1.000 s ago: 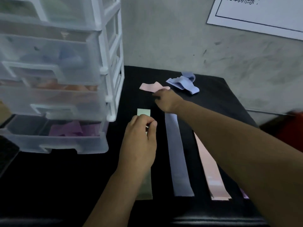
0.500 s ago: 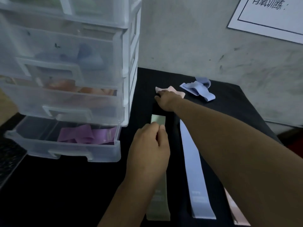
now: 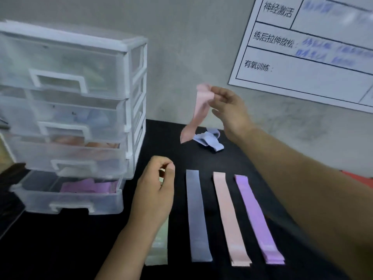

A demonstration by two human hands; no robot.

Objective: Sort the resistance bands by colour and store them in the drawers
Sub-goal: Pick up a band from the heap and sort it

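While the R hand [image 3: 228, 110] is holding a pink band [image 3: 198, 110] up over the far part of the black table [image 3: 60, 249], we are logging where each item sits. R thumb + forefinger are pinching the band's top end; the other fingers are spreading loose and apart. The band is hanging free w/ a slight twist, its lower tip dangling in front of a crumpled blue band [image 3: 210, 139] lying nr the back wall. We are unable to tell whether the tip is touching it.

The L hand [image 3: 155, 188] is sitting lower, just right of the drawer unit [image 3: 129, 110]. Its fingers are curling in, w/ thumb + forefinger closing on the far end of a pale green strip [image 3: 159, 245] that is lying flat and running toward us under the wrist. Right of it we are seeing 3 more strips lying flat, parallel and apart: a blue-grey strip [image 3: 196, 217], a flat pink strip [image 3: 230, 219] and a purple strip [image 3: 256, 219], in that order.

The unit (clear plastic, white frame, 4 drawers) is standing on the table's left side. The bottom drawer [image 3: 66, 201] is sitting partly pulled out w/ purple bands [image 3: 88, 186] inside. The upper 3 are sitting pushed in, their contents showing only as blurred tints: greenish, bluish, orange-pink, top to bottom. A printed chart [image 3: 312, 57] is hanging on the wall, upper right.
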